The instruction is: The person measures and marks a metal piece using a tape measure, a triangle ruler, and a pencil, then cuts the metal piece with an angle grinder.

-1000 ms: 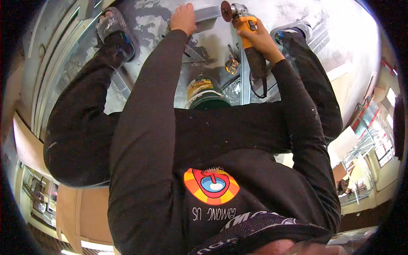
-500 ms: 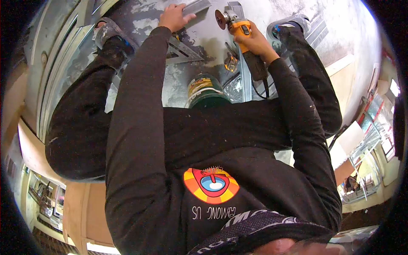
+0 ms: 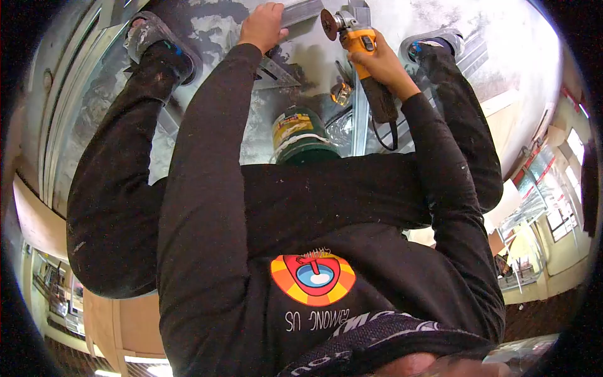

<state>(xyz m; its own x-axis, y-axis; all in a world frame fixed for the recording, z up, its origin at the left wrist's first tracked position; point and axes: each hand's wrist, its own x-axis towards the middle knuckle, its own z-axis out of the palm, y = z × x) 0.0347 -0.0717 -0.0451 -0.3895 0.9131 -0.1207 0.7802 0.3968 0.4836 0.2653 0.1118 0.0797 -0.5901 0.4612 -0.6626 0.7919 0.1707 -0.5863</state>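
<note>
My right hand (image 3: pixel 384 61) is wrapped round the body of an orange and black angle grinder (image 3: pixel 362 43). Its thin brown disc (image 3: pixel 329 25) points up and to the left. At the top of the view, my left hand (image 3: pixel 264 28) is closed on the near end of a grey metal channel (image 3: pixel 304 10). The channel runs right, and its far end lies close to the grinder's disc without visible contact. Below my left hand, a metal triangular square (image 3: pixel 276 74) lies on the floor. A yellow and black tape measure (image 3: pixel 341 93) sits below the grinder head.
A green bucket (image 3: pixel 304 139) with a yellow label stands between my legs. Long metal channels (image 3: pixel 360 122) lie beside it under the grinder, with the grinder's black cord (image 3: pixel 384 146) looping down. More metal profiles (image 3: pixel 63 113) run along the left. My feet rest on either side.
My left hand has shifted slightly right and curled its fingers more on the metal channel. The grinder has moved a little right and down in view.
</note>
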